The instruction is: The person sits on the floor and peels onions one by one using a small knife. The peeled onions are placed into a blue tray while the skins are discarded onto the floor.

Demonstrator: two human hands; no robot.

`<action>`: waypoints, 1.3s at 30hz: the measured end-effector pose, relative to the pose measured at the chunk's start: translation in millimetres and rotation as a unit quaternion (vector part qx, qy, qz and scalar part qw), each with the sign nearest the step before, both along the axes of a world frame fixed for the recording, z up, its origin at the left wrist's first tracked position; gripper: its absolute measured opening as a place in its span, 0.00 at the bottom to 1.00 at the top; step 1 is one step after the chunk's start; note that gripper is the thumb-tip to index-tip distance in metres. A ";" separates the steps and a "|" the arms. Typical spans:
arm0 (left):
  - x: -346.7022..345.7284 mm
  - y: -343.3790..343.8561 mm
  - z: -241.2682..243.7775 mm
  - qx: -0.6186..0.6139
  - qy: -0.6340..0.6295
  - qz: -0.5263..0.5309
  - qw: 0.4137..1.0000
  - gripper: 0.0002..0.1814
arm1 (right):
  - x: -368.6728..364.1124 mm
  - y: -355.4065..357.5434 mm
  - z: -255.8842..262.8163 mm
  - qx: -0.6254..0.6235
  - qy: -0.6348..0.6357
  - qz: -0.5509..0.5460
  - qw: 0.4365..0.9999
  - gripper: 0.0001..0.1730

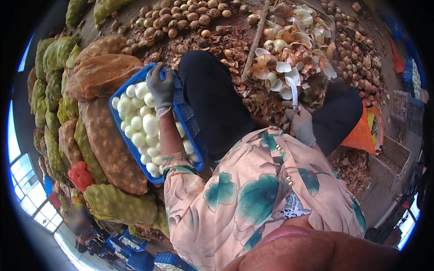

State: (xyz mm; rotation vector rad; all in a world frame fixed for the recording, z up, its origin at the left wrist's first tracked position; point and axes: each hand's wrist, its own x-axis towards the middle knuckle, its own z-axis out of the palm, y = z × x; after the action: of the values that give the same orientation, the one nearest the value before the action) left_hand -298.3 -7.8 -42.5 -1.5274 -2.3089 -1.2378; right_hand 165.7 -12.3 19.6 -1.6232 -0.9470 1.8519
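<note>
My left hand [160, 87], in a grey glove, rests on the upper rim of a blue plastic crate [200, 149] with its fingers bent over the edge. Peeled white onions [138, 139] fill the crate, and my wrist lies above them. My right hand [302, 124], also gloved, is closed around the handle of a knife with a curved blade [292, 88], which points up over the peelings. Just beyond it, a framed container [253, 47] holds onion skins [298, 37] and some onions.
Unpeeled onions [179, 17] and loose skins cover the floor ahead. Mesh sacks of onions [112, 145] are stacked at the left. An orange bag [361, 135] lies by my right knee, near empty-looking plastic crates [390, 162]. Another person [91, 240] is at the lower left.
</note>
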 end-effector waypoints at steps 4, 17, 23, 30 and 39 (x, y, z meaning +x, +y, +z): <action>-0.7 93.9 -71.3 -0.137 -0.242 -0.065 0.958 0.19 | -17.8 33.2 -0.8 0.038 -0.044 -0.016 0.998 0.14; 6.3 359.8 -171.2 -0.543 0.077 0.035 0.836 0.40 | -52.6 97.8 -2.5 -0.073 -0.149 -0.050 0.985 0.16; 13.4 375.0 -197.6 -0.525 0.108 0.068 0.841 0.43 | -52.9 106.7 -13.5 -0.082 -0.130 -0.069 0.986 0.16; 9.5 286.4 -101.4 -0.143 -0.553 -0.220 0.790 0.31 | -56.5 122.0 15.9 -0.068 -0.148 0.031 0.986 0.15; 115.2 197.1 133.2 -0.200 -0.441 -0.388 0.784 0.30 | -102.7 171.9 67.7 0.110 0.071 0.037 0.991 0.29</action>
State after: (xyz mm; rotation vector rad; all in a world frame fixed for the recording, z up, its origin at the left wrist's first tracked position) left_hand -183.1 189.3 90.7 -2.6906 -2.6157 -2.1199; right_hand 63.0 159.6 87.3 -1.3235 -1.1176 1.8126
